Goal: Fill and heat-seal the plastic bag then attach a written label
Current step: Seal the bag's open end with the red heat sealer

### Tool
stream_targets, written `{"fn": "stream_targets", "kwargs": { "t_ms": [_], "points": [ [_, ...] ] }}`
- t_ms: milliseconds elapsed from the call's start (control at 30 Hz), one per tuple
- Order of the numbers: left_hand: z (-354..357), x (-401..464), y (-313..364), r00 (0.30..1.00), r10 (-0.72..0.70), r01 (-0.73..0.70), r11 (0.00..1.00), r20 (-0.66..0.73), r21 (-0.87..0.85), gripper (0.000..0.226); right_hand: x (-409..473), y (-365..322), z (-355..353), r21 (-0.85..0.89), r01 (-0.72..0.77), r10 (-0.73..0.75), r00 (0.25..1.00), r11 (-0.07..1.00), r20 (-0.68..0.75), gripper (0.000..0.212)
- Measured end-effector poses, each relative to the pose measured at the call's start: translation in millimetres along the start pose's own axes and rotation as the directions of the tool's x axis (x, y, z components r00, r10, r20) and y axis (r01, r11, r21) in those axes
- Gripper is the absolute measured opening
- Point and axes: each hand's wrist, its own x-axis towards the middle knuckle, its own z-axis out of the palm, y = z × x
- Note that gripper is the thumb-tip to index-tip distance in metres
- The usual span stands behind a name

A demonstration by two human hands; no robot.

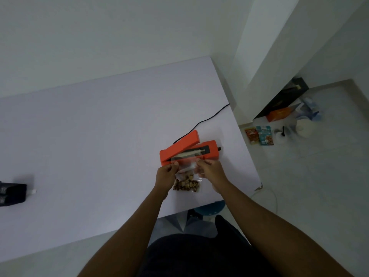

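White walls and pale floor tiles surround a white table [89,136] that fills the middle of the frame. Just right of centre sits an orange heat sealer [189,149], its lid arm raised at an angle so the dark sealing strip shows beneath; a black cord [207,118] runs from its back toward the table's right edge and drops out of sight.

Directly below the sealer, the clear plastic bag [188,176] lies on the table with its open top edge at the sealer's front. Brown chunks (too small to identify) gather in its lower half. The left hand [166,173] pinches the bag's upper left corner between thumb and fingers, and the right hand [211,170] pinches the upper right corner the same way. Their fingers hide part of the bag's mouth, so whether it rests on the strip is unclear.

At the left edge of the frame a dark object [12,193] is cut off. On the floor at the right lie two food packets [259,135], an orange box [279,114] and blurred containers.
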Motion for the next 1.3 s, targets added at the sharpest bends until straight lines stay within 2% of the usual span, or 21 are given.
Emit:
{"fn": "stream_targets", "kwargs": {
  "t_ms": [300,500,667,867,1167,1300],
  "points": [
    [6.6,1.9,3.2,0.999,-0.031,0.029,0.998,-0.036,-0.051,0.028,2.0,0.0,0.6,-0.016,-0.006,0.006,1.0,1.0,-0.017,0.016],
    [11.8,4.5,4.4,0.995,-0.051,0.044,0.995,-0.085,-0.093,0.03,7.7,0.1,2.2,-0.041,0.013,-0.015,0.999,0.999,-0.046,0.012],
    [16.1,11.6,0.7,0.984,-0.118,0.106,0.99,-0.132,-0.096,0.029,13.1,0.8,3.3,-0.045,0.014,-0.017,0.997,0.999,-0.072,0.018],
    [17.2,13.7,-2.6,0.979,-0.123,0.111,0.99,-0.163,-0.082,0.031,14.3,5.8,3.6,-0.058,-0.023,0.018,0.995,0.998,-0.098,0.035],
    [18.6,17.1,-2.3,0.971,-0.152,0.132,0.985,-0.187,-0.115,0.029,17.2,7.2,2.7,-0.051,-0.012,0.006,0.994,0.999,-0.11,0.036],
    [19.6,17.6,0.8,0.968,-0.162,0.139,0.982,-0.192,-0.129,0.025,18.5,7.8,2.5,-0.052,-0.022,0.015,0.992,0.998,-0.122,0.03]
  ]
}}
